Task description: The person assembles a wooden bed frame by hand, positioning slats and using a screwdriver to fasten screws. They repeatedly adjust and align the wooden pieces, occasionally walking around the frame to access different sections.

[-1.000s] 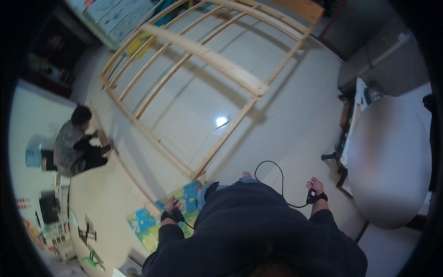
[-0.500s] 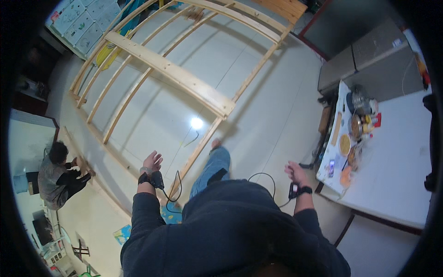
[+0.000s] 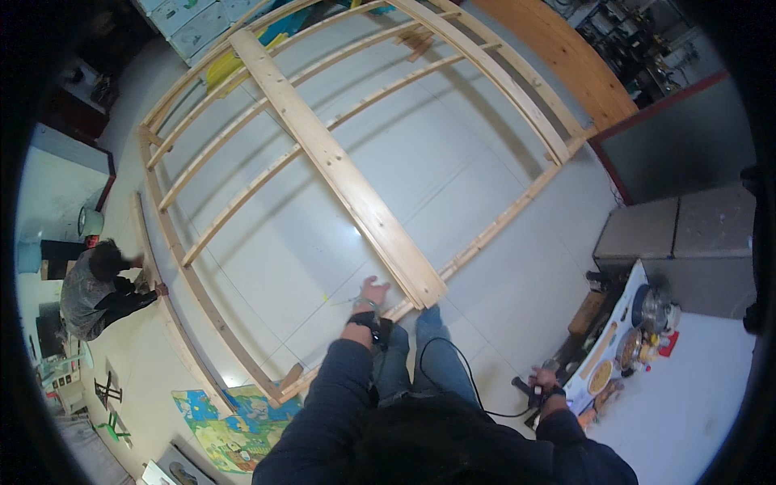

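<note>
A big wooden frame (image 3: 517,202) lies flat on the pale tiled floor, with a wide plank (image 3: 339,170) laid diagonally across it. My left hand (image 3: 372,291) is stretched forward with its fingers spread and nothing in it, just short of the plank's near end and the frame's near rail. Low at the right, my right hand (image 3: 543,381) is closed on a small dark corded tool (image 3: 521,386). Its black cable (image 3: 453,364) loops back across my legs. Both wrists wear black straps.
Another person (image 3: 97,291) crouches at the frame's left end, hands on the rail. A white table (image 3: 695,404) with pots and plates stands at the right, behind it grey cabinets (image 3: 671,234). A colourful mat (image 3: 234,420) lies at the lower left.
I have moved closer to the frame's near rail. My left hand has swung forward and to the right toward the plank's end. My right hand has dropped lower and to the right, beside the table.
</note>
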### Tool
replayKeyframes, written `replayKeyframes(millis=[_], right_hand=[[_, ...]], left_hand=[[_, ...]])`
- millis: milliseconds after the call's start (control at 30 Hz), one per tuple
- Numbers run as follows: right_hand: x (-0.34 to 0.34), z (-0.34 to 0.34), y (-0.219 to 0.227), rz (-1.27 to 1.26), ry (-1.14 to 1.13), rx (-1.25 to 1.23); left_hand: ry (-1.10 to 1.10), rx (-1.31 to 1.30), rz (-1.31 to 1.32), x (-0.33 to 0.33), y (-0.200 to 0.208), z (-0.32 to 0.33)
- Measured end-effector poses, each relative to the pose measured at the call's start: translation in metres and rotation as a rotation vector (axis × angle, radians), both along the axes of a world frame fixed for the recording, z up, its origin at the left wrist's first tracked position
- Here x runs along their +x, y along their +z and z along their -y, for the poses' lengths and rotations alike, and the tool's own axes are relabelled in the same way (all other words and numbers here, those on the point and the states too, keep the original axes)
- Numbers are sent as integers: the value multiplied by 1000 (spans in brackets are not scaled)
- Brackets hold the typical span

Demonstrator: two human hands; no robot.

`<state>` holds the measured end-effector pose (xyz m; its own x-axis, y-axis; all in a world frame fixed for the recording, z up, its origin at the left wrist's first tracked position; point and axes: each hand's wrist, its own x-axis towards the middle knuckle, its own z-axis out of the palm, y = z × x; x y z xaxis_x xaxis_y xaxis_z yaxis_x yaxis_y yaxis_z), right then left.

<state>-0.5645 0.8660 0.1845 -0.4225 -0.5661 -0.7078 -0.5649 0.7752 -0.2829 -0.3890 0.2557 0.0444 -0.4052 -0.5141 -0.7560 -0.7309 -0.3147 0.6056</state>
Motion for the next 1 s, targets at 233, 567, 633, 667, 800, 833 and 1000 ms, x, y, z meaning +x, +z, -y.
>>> replayKeyframes(millis=[233, 567, 633, 667, 800, 833, 1000], right_hand=[[-147, 383, -91, 404, -679, -62], [-120, 612, -201, 655, -421, -45], [-114, 617, -209, 855, -527, -86], [-111, 618, -213, 957, -580, -116], [-95, 618, -226, 1162, -644, -78], [-89, 620, -226, 1073, -658, -88], [-60, 620, -195, 1204, -749, -172]], left_hand=[[208, 323, 132, -34, 63, 8], [491, 378, 174, -71, -49, 14], [627, 443, 21, -81, -73, 6], [708, 471, -34, -85, -81, 2], [687, 574, -246, -95, -86, -9], [719, 436, -363, -99, -80, -11], [782, 220, -319, -88, -20, -20]])
